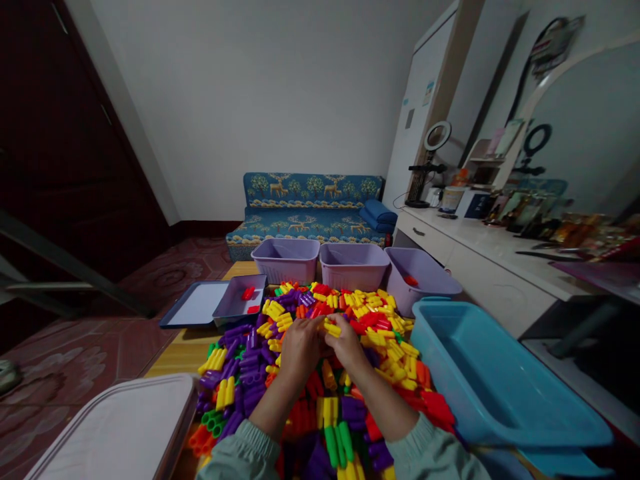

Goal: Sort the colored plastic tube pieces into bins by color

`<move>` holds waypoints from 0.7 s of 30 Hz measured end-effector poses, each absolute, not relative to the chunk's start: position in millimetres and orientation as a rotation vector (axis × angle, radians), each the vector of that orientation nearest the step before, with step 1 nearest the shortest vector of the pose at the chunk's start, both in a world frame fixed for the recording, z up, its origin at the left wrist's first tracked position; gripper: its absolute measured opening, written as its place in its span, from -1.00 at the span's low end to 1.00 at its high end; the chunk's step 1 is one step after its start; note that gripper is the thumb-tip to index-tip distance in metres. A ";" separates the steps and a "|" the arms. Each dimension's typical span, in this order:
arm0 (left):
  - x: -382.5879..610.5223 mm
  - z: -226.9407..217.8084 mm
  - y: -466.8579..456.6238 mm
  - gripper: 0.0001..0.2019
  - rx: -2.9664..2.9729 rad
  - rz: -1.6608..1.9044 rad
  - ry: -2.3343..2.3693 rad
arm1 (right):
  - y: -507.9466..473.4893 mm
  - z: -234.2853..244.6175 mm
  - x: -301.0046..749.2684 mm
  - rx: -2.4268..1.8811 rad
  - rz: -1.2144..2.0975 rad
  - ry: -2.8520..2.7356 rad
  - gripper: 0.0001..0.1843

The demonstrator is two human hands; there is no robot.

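Observation:
Above a wide heap of plastic tube blocks [253, 363] in yellow, purple, red, orange and green, my two hands come close together. A yellow tube block [332, 328] sits in the pinched fingers of my right hand [346, 341]. My left hand [302, 341] is closed beside it, its fingertips meeting the right hand's; what they pinch is hidden behind the hand. Loose blocks lie under and around both wrists, among them a green tube block [339, 445] near the front.
Three lilac bins [354, 267] line the far edge of the wooden table [175, 352]. At left are a small tray [235, 300] with red pieces, a dark-rimmed lid [197, 303] and a white lid [120, 427]. A blue tub [500, 380] stands at right.

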State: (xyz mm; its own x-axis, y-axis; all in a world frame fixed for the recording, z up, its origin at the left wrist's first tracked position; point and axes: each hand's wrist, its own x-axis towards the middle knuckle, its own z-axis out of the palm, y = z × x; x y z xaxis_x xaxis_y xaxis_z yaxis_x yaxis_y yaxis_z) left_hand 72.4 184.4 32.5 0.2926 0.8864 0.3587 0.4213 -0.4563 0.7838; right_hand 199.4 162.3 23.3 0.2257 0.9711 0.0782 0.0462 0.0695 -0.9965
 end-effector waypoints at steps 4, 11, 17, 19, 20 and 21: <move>71.4 32.0 187.5 -0.64 2.134 1.020 1.208 | 164.9 18.9 202.4 -1.342 0.973 -1.058 -0.70; 72.9 31.8 183.7 -0.81 2.321 0.780 1.418 | 165.9 17.9 203.2 -1.402 1.032 -1.076 -0.67; 74.7 31.8 183.4 -0.78 2.326 0.661 1.534 | 166.6 19.8 203.2 -1.386 1.127 -1.114 -0.65; 75.0 31.0 183.3 -0.78 2.315 0.643 1.562 | 166.6 20.2 203.7 -1.390 1.114 -1.133 -0.66; 75.2 30.5 183.3 -0.78 2.307 0.642 1.571 | 166.6 20.3 203.9 -1.384 1.105 -1.146 -0.67; 75.3 29.9 183.2 -0.78 2.299 0.648 1.575 | 166.7 20.3 204.3 -1.371 1.097 -1.159 -0.68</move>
